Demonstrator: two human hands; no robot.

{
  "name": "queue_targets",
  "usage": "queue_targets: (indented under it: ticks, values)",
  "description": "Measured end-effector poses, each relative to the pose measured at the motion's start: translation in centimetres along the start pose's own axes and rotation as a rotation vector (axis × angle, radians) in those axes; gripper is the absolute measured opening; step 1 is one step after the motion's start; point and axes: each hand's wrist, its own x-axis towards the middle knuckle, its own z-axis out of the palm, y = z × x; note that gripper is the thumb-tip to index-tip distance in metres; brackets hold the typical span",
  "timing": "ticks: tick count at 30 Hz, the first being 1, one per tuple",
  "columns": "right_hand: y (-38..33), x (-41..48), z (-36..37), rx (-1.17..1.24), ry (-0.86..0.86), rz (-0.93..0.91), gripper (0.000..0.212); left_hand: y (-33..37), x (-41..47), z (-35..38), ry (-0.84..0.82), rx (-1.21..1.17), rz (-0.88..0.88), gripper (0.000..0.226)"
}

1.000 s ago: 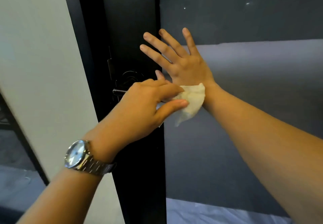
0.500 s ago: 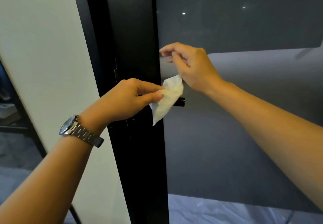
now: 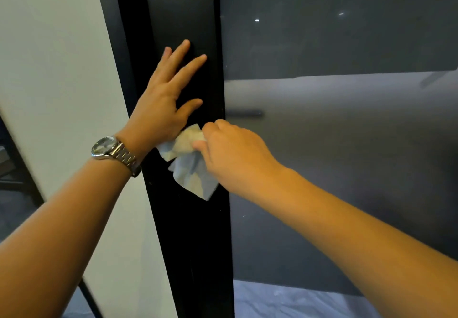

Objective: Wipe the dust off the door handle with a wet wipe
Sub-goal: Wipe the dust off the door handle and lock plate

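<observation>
The door handle cannot be made out for certain. The right hand (image 3: 235,154) and the wet wipe (image 3: 190,176) cover the spot on the black door stile (image 3: 188,243) where they meet. The only handle-like shape is one dark bar (image 3: 245,114), blurred and horizontal, on the frosted glass panel (image 3: 347,169) just right of the stile's edge and just above the right knuckles. I cannot tell whether it is the handle itself or something seen through the glass. Both forearms are cut off by the lower edge of the view, and the wipe's upper part is tucked behind the heel of the left hand (image 3: 161,109) and the right fingers.

The left hand lies flat against the stile, palm to the door. Its four fingers (image 3: 184,72) are straight, spread and pointing up and to the right, and the thumb points right. Its grip is released and it holds nothing. The right hand reaches in from the lower right with its back to the camera, and its grip is clenched round the wipe. The knuckles sit at the stile's right edge and the thumb side is pressed into the cloth. The wipe is crumpled, pale and blue-tinted. It hangs from that grip against the stile, its loose corner pointing down near the right edge.

There are two hands, one wipe and one steel wristwatch (image 3: 109,148), which is on the left wrist. Three small bright specks (image 3: 257,20) show on the dark upper glass. A pale wall (image 3: 49,69) stands left of the door.
</observation>
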Motion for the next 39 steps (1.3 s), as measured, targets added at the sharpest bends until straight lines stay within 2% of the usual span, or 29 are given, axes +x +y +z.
queue_targets:
  ticks: [3, 6, 8, 11, 15, 17, 19, 22, 25, 27, 30, 33, 36, 39]
  values:
    - [1.5, -1.1, -1.5, 0.066, -0.064, 0.105, 0.028, -0.9, 0.4, 0.5, -0.073, -0.057, -0.004, 0.067]
    - [1.0, -1.7, -2.8, -0.055, -0.056, 0.075, 0.034, -1.3, 0.7, 0.7, -0.068, -0.056, 0.011, 0.065]
    - [-0.8, -1.1, -2.7, -0.064, -0.015, 0.007, 0.019, -1.3, 0.7, 0.8, -0.066, -0.048, 0.015, 0.065]
    - [-2.4, 0.4, -0.7, -0.127, 0.006, -0.066, 0.026, -1.5, 0.7, 0.7, -0.077, -0.041, 0.023, 0.069]
    - [-0.3, 0.3, -0.4, -0.056, -0.083, -0.02, 0.013, -1.8, 0.7, 0.4, -0.09, -0.052, 0.021, 0.078]
    - [0.8, -0.6, -0.9, -0.013, -0.098, 0.053, 0.029, -1.9, 0.8, 0.4, -0.095, -0.059, 0.012, 0.081]
    - [1.0, -1.3, -1.2, -0.026, -0.067, 0.104, 0.038, -1.9, 0.8, 0.5, -0.096, -0.061, 0.011, 0.081]
    - [-0.4, -0.7, -0.5, -0.067, 0.012, 0.122, 0.021, -2.0, 0.9, 0.6, -0.093, -0.061, 0.021, 0.079]
    - [-2.6, 0.7, 1.2, -0.112, 0.059, 0.032, 0.029, -2.0, 0.9, 0.7, -0.087, -0.051, 0.031, 0.076]
    - [-2.7, 1.1, 1.3, -0.101, 0.071, -0.011, 0.026, -2.1, 0.9, 0.6, -0.091, -0.043, 0.036, 0.076]
    - [-0.9, 1.0, -0.2, 0.004, -0.072, 0.044, 0.018, -2.2, 0.8, 0.6, -0.094, -0.034, 0.039, 0.076]
    - [0.8, 1.1, -1.8, 0.072, -0.271, 0.109, 0.031, -2.2, 0.9, 0.6, -0.097, -0.039, 0.03, 0.076]
    - [2.1, 0.8, -3.3, 0.235, -0.314, 0.228, 0.041, -2.0, 1.0, 0.5, -0.106, -0.044, 0.021, 0.075]
    - [3.3, 0.1, -4.1, 0.152, -0.365, 0.293, 0.039, -1.9, 1.0, 0.3, -0.118, -0.057, 0.016, 0.073]
